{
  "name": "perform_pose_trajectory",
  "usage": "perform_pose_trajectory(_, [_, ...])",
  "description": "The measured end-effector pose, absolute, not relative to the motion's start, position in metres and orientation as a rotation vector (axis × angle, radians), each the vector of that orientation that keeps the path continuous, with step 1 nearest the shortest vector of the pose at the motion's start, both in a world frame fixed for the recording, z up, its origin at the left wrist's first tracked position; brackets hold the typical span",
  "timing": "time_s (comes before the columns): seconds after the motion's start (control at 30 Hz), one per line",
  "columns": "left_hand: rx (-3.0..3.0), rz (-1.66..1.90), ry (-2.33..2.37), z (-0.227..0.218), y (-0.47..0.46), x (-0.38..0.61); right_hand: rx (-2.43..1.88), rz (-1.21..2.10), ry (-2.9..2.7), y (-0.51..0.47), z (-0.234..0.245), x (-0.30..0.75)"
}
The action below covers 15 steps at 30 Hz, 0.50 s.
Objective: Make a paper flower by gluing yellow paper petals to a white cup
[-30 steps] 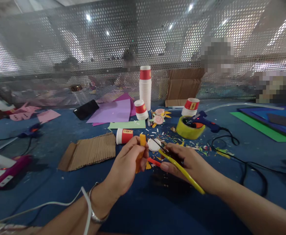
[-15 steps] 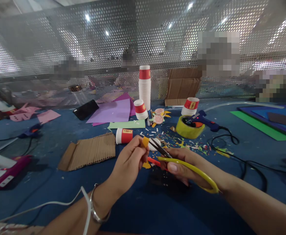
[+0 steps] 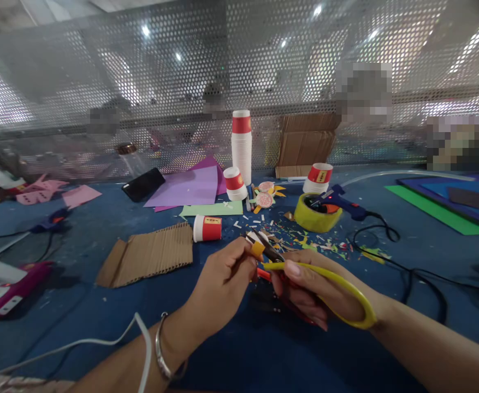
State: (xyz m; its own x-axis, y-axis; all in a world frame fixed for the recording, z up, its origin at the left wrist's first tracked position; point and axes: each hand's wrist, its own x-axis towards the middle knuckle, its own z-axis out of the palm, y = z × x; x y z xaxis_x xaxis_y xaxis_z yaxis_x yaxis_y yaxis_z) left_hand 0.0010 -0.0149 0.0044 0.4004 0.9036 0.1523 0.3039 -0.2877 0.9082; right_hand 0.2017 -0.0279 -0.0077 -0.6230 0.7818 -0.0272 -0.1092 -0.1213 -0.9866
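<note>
Between its thumb and fingers, my left hand (image 3: 228, 277) pinches a small piece of orange paper (image 3: 258, 249). My right hand (image 3: 311, 286) grips a pair of scissors (image 3: 329, 275) with yellow and red handles. The dark blades are parted and reach up beside the orange paper; whether they touch it I cannot tell. Just beyond my left hand, a red and white paper cup (image 3: 207, 228) lies on its side. Paper scraps (image 3: 305, 240) in several colours are strewn past the blades, partly hiding a white round piece.
Corrugated cardboard (image 3: 153, 254) lies at left. Farther back stand a tall stack of paper cups (image 3: 241, 147) and a roll of yellow tape (image 3: 318, 218) with a blue glue gun (image 3: 343, 203) resting on it. Its black cord (image 3: 419, 270) trails right. A white cable (image 3: 143, 333) crosses near my left forearm.
My left hand has shifted right with the orange paper, bringing it closer to the scissors. The blades now stand behind the paper, and the fingers of my right hand have spread lower.
</note>
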Motion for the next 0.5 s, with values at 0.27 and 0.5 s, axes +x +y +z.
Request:
perform_pose_trajectory(0.27, [1.661,0.865,1.048,0.0054,-0.0104,0.0002,-0.948,1.740,-1.546,-0.0296,-0.0033,0.1976])
perform_pose_trajectory(0.5, [1.350,0.825,1.030,0.0053,-0.0101,0.0047,-1.213,0.986,-1.774,-0.0275,-0.0008,0.2034])
